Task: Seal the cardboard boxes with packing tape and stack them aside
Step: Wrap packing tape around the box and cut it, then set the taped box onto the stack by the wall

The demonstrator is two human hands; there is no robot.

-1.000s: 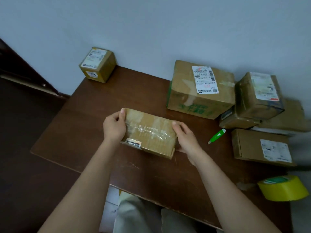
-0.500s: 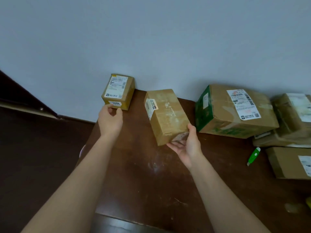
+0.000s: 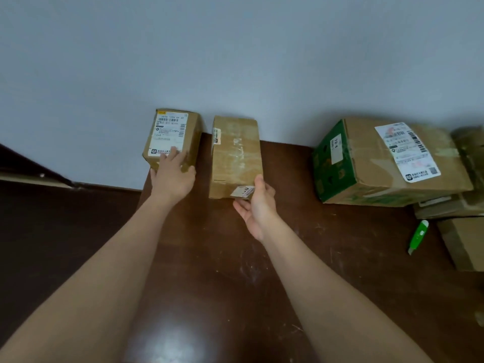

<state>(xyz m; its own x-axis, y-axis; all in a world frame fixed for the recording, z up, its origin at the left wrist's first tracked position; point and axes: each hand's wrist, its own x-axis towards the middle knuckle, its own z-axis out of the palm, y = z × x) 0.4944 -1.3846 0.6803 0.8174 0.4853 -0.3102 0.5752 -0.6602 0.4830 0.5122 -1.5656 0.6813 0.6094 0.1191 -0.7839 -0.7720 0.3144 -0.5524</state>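
Two bare forearms reach out over the dark wooden table (image 3: 209, 284), and we read this as the stacking-aside step of the job. Our right hand (image 3: 258, 208) grips the near corner of the taped box (image 3: 235, 158), thumb on top and fingers curled under the edge, the box lying lengthwise toward the wall (image 3: 235, 61). Our left hand (image 3: 172, 174) rests flat and open-fingered on the near end of the small labelled box (image 3: 171, 138), which sits at the table's far left corner against the wall. The two boxes lie just beside each other with a narrow strip of table between. Off to the right, well apart, wait the large green-sided box (image 3: 387, 163) and a green utility knife (image 3: 418, 236). Next, we judge, the taped box must be pushed snug beside its neighbour or lifted onto it, the left hand steadying the small one, then both hands let go.
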